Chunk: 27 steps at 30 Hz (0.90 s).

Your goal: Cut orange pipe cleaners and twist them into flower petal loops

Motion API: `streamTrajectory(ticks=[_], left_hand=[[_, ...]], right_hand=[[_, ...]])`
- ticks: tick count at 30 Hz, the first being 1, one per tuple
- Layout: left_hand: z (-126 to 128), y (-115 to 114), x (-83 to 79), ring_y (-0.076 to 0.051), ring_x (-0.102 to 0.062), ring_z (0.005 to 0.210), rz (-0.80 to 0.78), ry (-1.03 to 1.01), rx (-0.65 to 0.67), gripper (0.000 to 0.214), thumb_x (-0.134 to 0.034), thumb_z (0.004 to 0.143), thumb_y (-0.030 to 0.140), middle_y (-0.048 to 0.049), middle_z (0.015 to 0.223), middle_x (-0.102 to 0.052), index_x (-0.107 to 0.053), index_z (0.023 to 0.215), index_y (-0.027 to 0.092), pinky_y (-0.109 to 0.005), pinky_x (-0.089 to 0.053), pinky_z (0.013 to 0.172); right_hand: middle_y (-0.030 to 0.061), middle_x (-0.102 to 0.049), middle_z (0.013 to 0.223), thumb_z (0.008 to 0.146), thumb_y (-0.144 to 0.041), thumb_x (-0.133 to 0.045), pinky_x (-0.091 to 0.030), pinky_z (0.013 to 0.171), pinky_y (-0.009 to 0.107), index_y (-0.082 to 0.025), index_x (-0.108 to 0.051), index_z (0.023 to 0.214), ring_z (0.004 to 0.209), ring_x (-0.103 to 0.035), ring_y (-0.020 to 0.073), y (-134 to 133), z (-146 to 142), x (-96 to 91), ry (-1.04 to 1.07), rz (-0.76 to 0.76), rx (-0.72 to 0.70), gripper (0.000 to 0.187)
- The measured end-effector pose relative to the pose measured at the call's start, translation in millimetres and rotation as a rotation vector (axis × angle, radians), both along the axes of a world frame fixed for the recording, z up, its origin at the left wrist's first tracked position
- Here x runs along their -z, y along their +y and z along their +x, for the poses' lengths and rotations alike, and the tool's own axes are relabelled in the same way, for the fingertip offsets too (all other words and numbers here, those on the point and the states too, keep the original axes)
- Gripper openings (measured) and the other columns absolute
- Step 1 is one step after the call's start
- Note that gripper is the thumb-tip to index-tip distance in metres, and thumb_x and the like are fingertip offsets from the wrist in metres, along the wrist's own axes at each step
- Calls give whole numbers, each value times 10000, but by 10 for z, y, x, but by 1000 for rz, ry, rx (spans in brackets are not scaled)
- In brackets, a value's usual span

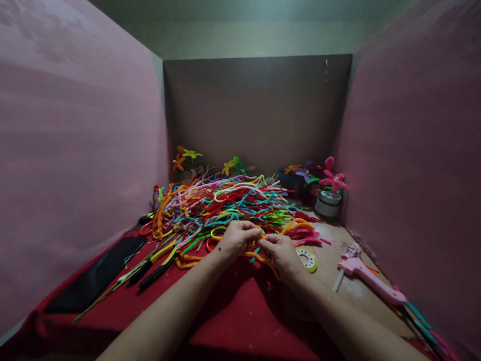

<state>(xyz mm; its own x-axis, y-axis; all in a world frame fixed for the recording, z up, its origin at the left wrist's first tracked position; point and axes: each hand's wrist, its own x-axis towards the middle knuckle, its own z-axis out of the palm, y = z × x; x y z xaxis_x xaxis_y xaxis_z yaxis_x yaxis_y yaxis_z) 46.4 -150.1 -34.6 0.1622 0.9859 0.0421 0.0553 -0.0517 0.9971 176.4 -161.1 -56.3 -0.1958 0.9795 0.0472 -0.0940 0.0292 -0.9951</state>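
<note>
Near the middle of the view, my left hand (240, 237) and my right hand (281, 251) meet with fingertips pinched together. Between them is an orange pipe cleaner (270, 264), mostly hidden by the fingers, with part of it trailing below my right hand. Just behind the hands lies a large heap of many-coloured pipe cleaners (225, 200). Orange and pink pipe cleaners (302, 231) rest in a bundle beyond my right hand. A roll of tape (308, 259) lies flat beside that hand's wrist. Red-handled scissors (211, 243) are partly covered behind my left wrist.
Yellow-and-black pliers (160, 263) and a dark flat panel (97, 276) lie at left on the red cloth (225, 321). On a brown board (361, 296) at right is a pink glue gun (370, 278). A potted pink pipe-cleaner flower (333, 180) stands behind. Pink walls flank both sides.
</note>
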Motion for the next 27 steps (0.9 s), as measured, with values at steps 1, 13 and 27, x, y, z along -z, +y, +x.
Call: streamTrajectory(ticks=[1, 13, 27], left_hand=[[8, 0, -42, -42, -309, 314, 5, 11, 0, 216, -631, 614, 328, 48, 375, -432, -572, 583, 123, -189, -204, 355], [156, 28, 74, -116, -508, 581, 554, 319, -209, 145, -522, 713, 213, -14, 610, -583, -612, 608, 168, -225, -385, 582], [123, 49, 143, -78, -430, 523, 307, 247, -95, 143, -577, 643, 245, 24, 538, -509, -565, 568, 124, -197, -335, 504]], right_hand=[[-58, -404, 400, 595, -287, -612, -204, 420, 221, -135, -515, 508, 389, -300, 52, 16, 4, -22, 0, -9, 2, 200], [-34, -487, 409, 583, -318, -641, -227, 400, 215, -151, -510, 525, 360, -330, 61, 138, 133, 89, 94, -129, -71, 220], [-46, -434, 395, 560, -312, -662, -236, 405, 210, -141, -497, 488, 372, -332, 51, 58, 140, 50, 56, -100, -45, 248]])
